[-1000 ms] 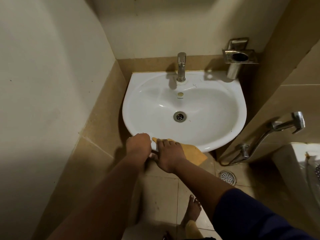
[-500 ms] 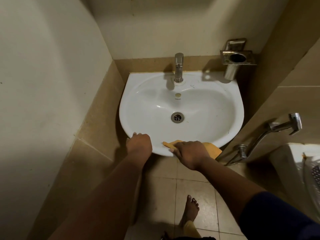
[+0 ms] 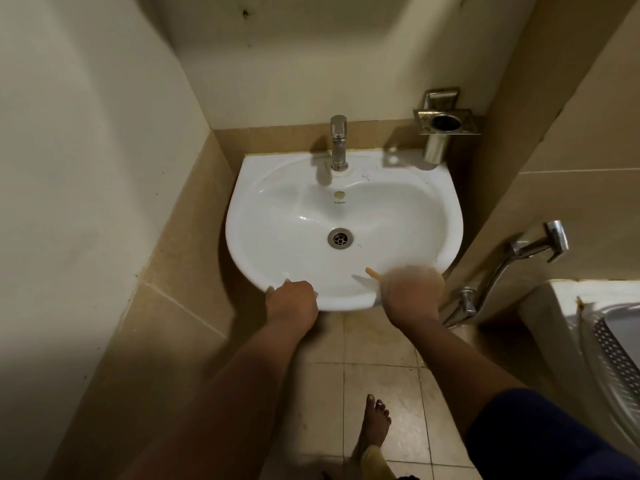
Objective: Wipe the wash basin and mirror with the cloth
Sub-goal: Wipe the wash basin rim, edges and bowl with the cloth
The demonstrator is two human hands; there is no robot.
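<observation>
Your left hand point(image 3: 292, 299) grips the near-left rim of the white ceramic wash basin point(image 3: 277, 216), fingers curled over the edge and closed on it. Your right hand point(image 3: 412, 289) sits on the near-right rim of the same basin and is blurred; it is pressed down over the orange cloth point(image 3: 373, 273), of which only a small corner shows, poking out on the left of the hand and lying against the inner slope of the bowl. You cannot tell how tightly those fingers close on the cloth, but the hand covers it and bears on it.

The basin is fixed to the far wall in a narrow tiled corner. A chrome pillar tap point(image 3: 338, 142) stands at the middle of its far edge, and the round metal drain point(image 3: 340, 238) lies in the bottom of the bowl, well apart from both hands. Right of the tap, a steel cup holder point(image 3: 446, 124) is mounted on the wall, above the basin's far-right corner. On the right wall hangs a chrome hand spray point(image 3: 540, 245) with its hose dropping to a valve near the floor. Your bare foot point(image 3: 374, 424) rests on the beige floor tiles point(image 3: 381, 341) below the basin.
</observation>
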